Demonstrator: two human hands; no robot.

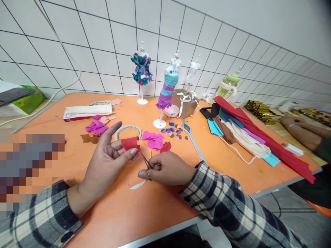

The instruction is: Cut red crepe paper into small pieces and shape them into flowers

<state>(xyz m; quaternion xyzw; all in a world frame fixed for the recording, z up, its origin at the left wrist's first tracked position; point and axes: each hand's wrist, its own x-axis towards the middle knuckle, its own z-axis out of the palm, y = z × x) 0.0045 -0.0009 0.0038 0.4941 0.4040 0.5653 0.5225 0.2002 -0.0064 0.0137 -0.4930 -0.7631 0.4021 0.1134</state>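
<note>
Between the thumb and fingers of my left hand (107,155) is a piece of red crepe paper (130,143), its index finger stretched upward. My right hand (167,167) grips a small pair of scissors (146,162), fingers in the handle loops. The blade tips meet the paper's right edge beside my left thumb. Behind the paper lies a roll of white tape (117,132). Pink paper pieces (153,140) and another red scrap (165,147) rest just beyond my right hand. A white strip (137,186) lies on the table below the scissors.
Small dress forms stand at the back, one in blue-purple paper (168,89), one in teal (141,69). Folded crepe paper (243,134) in several colours lies right, near a green-lidded bottle (229,86). A cardboard box (184,106) stands behind. Another person's arm (305,129) rests far right.
</note>
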